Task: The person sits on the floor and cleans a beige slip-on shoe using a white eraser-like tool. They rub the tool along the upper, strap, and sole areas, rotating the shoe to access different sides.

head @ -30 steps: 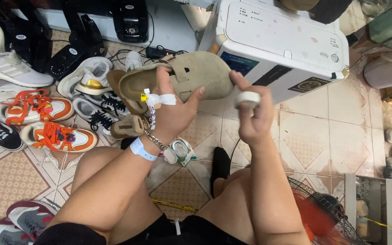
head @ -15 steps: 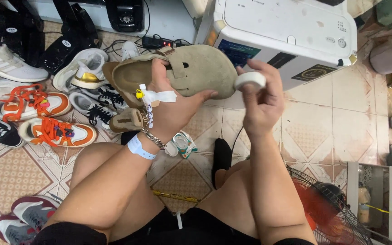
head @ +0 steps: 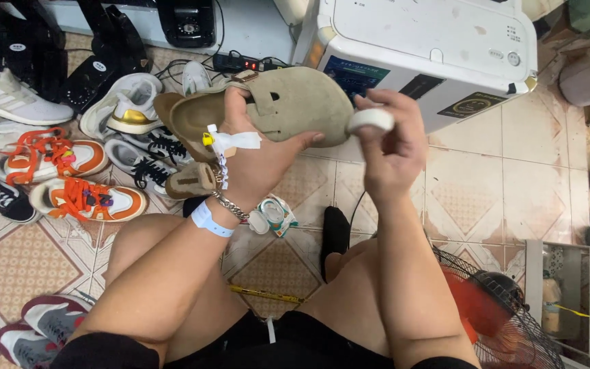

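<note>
I hold a tan suede clog point(head: 288, 106) up in front of me with my left hand point(head: 254, 160). My fingers wrap under the clog and my thumb presses on its side, so the grip is tight on the shoe. The clog lies on its side, with the open foot part toward my left and the round toe toward my right. A white tag with a small yellow bit point(head: 230, 141) hangs from the clog just by my left thumb. A loose tan strap point(head: 191, 180) dangles just under that hand. My left wrist wears a silver chain bracelet point(head: 230, 205) and a white band point(head: 211, 221).

My right hand point(head: 394, 147) is closed on a small white round pad point(head: 371, 120). I pinch it between my thumb and fingers. The pad touches the toe end of the clog, right beside my left fingertips.

Just behind the clog stands a big white machine point(head: 438, 48). Below my left hand, on the tiled floor point(head: 507, 178), lies a small open white jar point(head: 272, 214). Out past my left hand lie orange and white sneakers point(head: 69, 178), other white shoes point(head: 124, 106) and black ones. A red fan in a wire cage point(head: 493, 314) sits low by my right arm.
</note>
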